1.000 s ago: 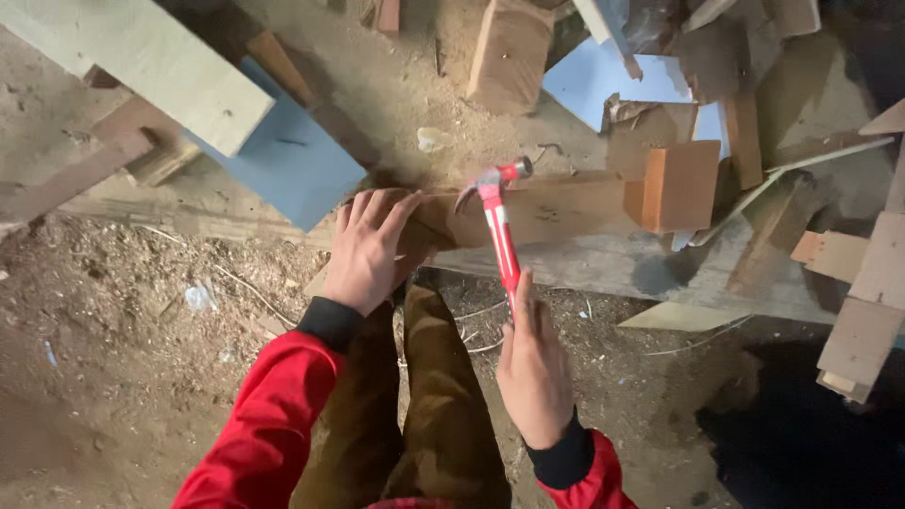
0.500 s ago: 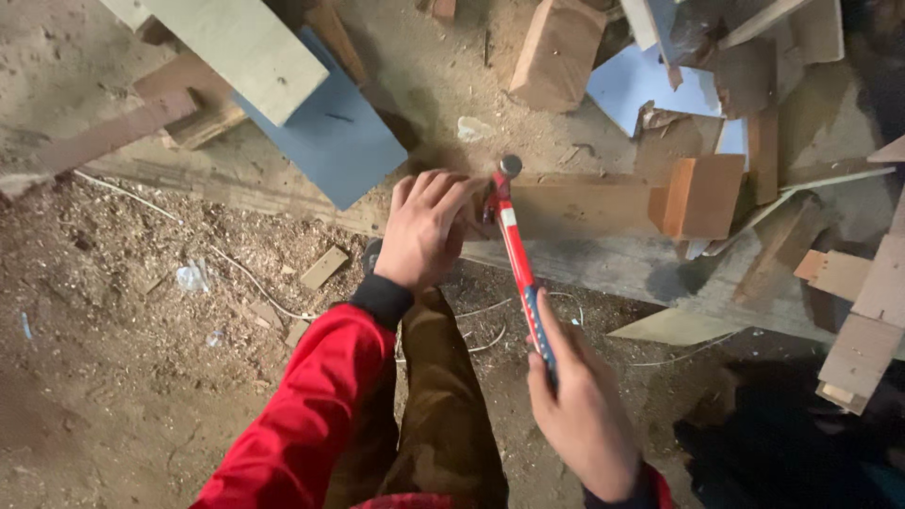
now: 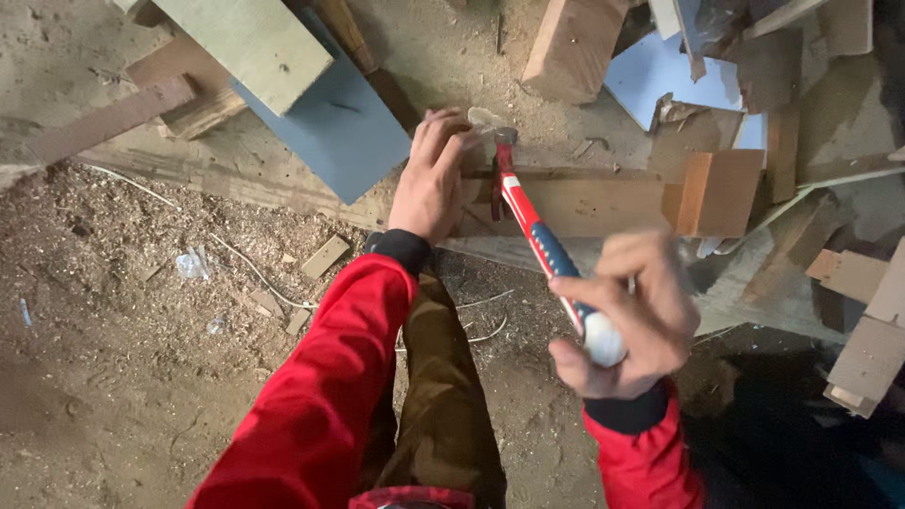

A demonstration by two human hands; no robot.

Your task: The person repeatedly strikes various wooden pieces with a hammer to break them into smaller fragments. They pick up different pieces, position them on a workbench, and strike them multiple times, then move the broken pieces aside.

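Observation:
My right hand (image 3: 627, 316) grips the end of a claw hammer (image 3: 528, 221) with a red, white and blue handle. Its steel head sits at the far end, over the near end of a long wooden plank (image 3: 584, 203). My left hand (image 3: 432, 174) lies flat on that plank's left end, fingers spread, just beside the hammer head. Both arms wear red sleeves with dark cuffs. A thick wooden block (image 3: 721, 191) is fixed at the plank's right end.
A blue board (image 3: 330, 123) and a pale green plank (image 3: 255, 42) lie at upper left. Offcuts, blocks and a light blue sheet (image 3: 660, 80) crowd the upper right. Sawdust and chips cover the ground at left. My brown trouser leg (image 3: 438, 396) is below.
The hammer has tilted and my right hand has moved right and nearer the camera. The left hand has stayed on the plank. The view has shifted so the scene sits further right.

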